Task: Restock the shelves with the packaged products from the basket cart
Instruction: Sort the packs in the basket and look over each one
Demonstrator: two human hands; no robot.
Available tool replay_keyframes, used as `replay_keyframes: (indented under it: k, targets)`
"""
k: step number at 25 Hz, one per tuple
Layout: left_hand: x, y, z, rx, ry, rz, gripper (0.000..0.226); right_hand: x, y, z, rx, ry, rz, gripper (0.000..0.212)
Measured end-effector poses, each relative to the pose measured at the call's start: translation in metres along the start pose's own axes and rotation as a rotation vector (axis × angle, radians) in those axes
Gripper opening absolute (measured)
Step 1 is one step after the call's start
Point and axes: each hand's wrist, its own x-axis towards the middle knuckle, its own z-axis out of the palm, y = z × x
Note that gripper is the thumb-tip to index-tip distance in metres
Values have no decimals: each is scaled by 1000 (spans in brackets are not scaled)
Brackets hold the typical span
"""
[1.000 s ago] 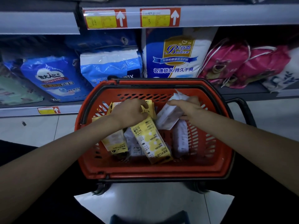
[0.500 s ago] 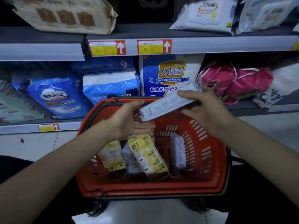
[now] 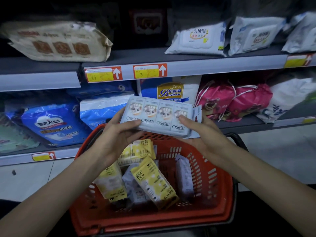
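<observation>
Gripping a pale blue four-pack (image 3: 160, 117) at both ends, left hand (image 3: 118, 135) and right hand (image 3: 201, 134) closed, directly above red basket (image 3: 220, 194).

My right hand (image 3: 203, 134) covers the fourth panel of the tissue multipack (image 3: 160, 117). Price tag (image 3: 103, 75) figures too blurred to read (far right tag (image 3: 299, 60) cut by edge).

Both hands, left hand (image 3: 118, 139) and right hand (image 3: 203, 134), grip pale four-pack (image 3: 159, 117), apparently tissues, above basket (image 3: 213, 194).
</observation>
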Motion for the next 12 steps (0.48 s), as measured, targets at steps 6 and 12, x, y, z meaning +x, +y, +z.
replay_keyframes:
  k: [6, 12]
  targets:
    - [-10, 18, 4, -235, -3, -4, 15, -16, -25, 7, 186, -148, -13, 38]
    - [-17, 42, 5, -294, -71, 135, 31, -20, -32, 18, 98, -222, -67, 40]
